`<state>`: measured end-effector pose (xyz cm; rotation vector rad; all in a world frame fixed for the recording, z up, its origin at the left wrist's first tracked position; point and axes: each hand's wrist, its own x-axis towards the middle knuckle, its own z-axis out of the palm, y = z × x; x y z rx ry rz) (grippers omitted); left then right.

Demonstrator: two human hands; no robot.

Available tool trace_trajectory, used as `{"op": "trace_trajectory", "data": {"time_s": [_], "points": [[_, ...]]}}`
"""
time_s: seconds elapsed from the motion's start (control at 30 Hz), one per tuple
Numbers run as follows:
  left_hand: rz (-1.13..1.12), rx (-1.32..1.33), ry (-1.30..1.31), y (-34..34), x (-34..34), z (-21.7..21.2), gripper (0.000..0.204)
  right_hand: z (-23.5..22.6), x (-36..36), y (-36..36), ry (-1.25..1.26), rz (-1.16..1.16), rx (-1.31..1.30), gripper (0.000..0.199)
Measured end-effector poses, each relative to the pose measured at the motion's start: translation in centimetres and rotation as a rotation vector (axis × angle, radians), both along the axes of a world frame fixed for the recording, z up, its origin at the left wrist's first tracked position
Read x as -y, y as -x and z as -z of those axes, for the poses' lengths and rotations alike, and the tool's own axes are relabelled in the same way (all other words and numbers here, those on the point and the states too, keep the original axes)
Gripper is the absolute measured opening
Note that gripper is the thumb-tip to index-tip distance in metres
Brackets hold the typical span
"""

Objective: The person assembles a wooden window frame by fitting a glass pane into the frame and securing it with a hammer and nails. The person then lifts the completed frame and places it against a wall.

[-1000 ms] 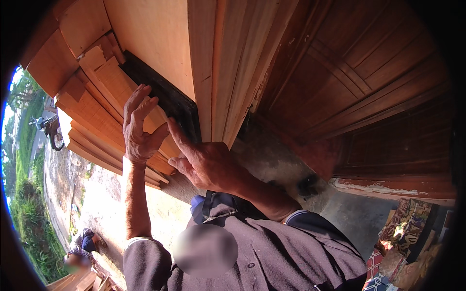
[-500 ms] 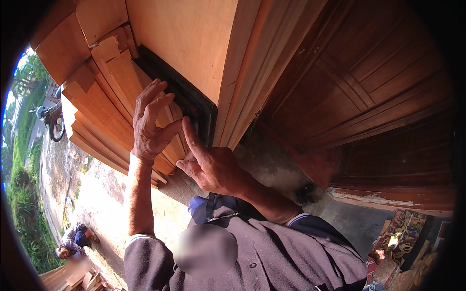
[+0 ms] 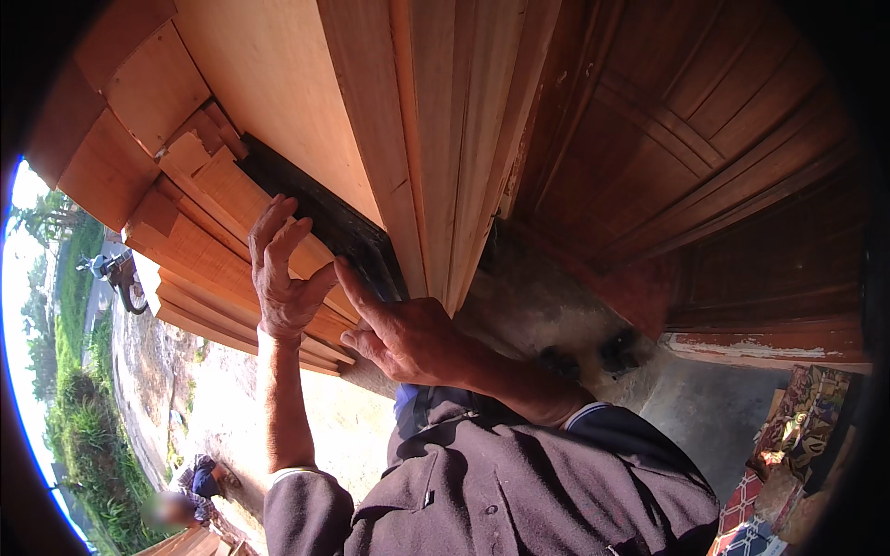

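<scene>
Flanking hands (image 3: 343, 306) — planks (image 3: 232, 241), door (image 3: 705, 157).

The right hand (image 3: 408, 335) covers the lower end of the dark panel (image 3: 324, 218), and its fingertips there cannot be made out. At lower left a person (image 3: 181, 505) is blurred and partly cut by the dark rim. The patterned cloth (image 3: 788, 445) at lower right runs out of frame.

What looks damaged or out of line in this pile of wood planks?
One plank near the top of the stack has a jagged, broken end. The stacked ends are uneven and stepped. The left hand and right hand rest on the planks just below it.
</scene>
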<state>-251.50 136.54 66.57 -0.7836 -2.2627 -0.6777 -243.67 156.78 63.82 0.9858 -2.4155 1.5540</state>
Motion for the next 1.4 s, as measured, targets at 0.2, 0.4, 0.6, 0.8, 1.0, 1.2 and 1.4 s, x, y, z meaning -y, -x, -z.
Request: {"op": "trace_trajectory", "data": {"time_s": [0.2,0.4,0.6,0.8,1.0,1.2,1.4], "points": [[0.014,-0.023,0.019,0.1,0.2,-0.1,0.079,0.1,-0.4,-0.6,0.106,0.038,-0.054,0.091],[0.007,-0.009,0.027,0.0,0.2,-0.2,0.08,0.0,-0.5,-0.7,0.067,0.054,-0.059,0.088],[0.014,-0.01,0.064,-0.4,-0.3,-0.6,0.087,0.2,-0.7,-0.5,0.069,0.134,-0.165,0.087],[-0.084,-0.007,0.077,-1.5,-1.9,-0.7,0.071,0.0,-0.7,-0.1,-0.069,0.196,-0.292,0.08],[-0.073,-0.045,0.044,-1.4,-2.1,-0.3,0.065,-0.5,-0.5,0.0,-0.281,0.274,-0.401,0.085],[-0.063,-0.018,0.05,-1.3,-1.7,-0.2,0.066,-0.8,-0.4,0.2,-0.295,0.264,-0.416,0.074],[-0.078,-0.013,0.034,-1.3,-1.9,-0.2,0.067,-0.7,-0.1,0.2,-0.328,0.255,-0.374,0.093]]}}
